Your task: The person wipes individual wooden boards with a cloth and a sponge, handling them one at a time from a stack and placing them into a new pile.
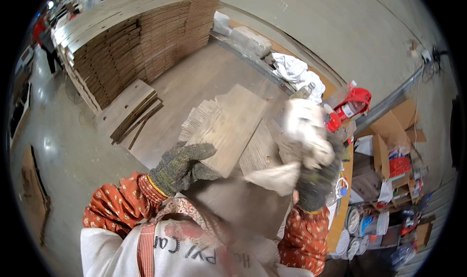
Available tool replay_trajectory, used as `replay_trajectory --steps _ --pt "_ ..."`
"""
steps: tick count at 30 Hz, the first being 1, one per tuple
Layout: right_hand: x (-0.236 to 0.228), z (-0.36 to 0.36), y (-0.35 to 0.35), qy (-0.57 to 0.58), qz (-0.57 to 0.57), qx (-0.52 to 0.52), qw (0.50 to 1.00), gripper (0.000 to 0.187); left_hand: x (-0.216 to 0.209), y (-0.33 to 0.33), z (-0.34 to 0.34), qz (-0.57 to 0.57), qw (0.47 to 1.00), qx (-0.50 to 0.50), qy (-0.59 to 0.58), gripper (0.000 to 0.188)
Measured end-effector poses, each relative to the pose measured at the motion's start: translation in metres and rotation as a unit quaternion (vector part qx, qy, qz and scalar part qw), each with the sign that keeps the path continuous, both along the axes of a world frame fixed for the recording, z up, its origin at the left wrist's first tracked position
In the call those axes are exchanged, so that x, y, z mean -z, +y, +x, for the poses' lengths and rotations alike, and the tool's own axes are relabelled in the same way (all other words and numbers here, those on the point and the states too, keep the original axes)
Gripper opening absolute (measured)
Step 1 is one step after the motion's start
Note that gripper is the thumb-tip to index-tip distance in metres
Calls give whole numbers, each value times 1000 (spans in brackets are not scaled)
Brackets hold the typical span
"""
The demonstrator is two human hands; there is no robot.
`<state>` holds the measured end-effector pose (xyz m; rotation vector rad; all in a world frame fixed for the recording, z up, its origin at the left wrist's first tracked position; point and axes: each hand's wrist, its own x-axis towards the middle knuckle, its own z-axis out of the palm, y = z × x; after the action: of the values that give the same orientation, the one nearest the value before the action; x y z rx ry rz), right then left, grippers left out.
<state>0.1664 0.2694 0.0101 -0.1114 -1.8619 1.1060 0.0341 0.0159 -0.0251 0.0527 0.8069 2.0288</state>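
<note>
My left hand (pixel 181 166), in a dark grey-green knit glove, grips the near left edge of a flat, pale wooden board (pixel 232 131). Its thumb lies on top and its fingers go underneath. My right hand (pixel 316 187), gloved alike and smeared by motion, holds a crumpled white rag (pixel 307 133) up to the right of the board. One corner of the rag hangs toward the board. Beneath the board, small wooden panels lie fanned out on the left (pixel 198 120), and more panels (pixel 260 148) show at its right. Rag and motion blur hide most of the right fingers.
A tall stack of wooden panels (pixel 141 48) stands at the far left, with loose curved pieces (pixel 129 106) before it. White cloths (pixel 294 72), a red container (pixel 354 103) and bottles line the right edge. Cardboard boxes (pixel 394 126) and buckets (pixel 374 224) stand beyond.
</note>
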Motion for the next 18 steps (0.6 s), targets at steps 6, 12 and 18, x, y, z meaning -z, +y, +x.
replay_trajectory --steps 6,12,18 --pt "-31 11 -14 -89 328 46 939 55 11 11 4 -5 999 6 40 45" --pt "-10 -25 -22 -260 602 -16 755 50 -1 5 11 -14 999 28 25 48" --pt "12 -37 101 -348 567 160 729 53 -23 6 19 -19 998 18 62 49"
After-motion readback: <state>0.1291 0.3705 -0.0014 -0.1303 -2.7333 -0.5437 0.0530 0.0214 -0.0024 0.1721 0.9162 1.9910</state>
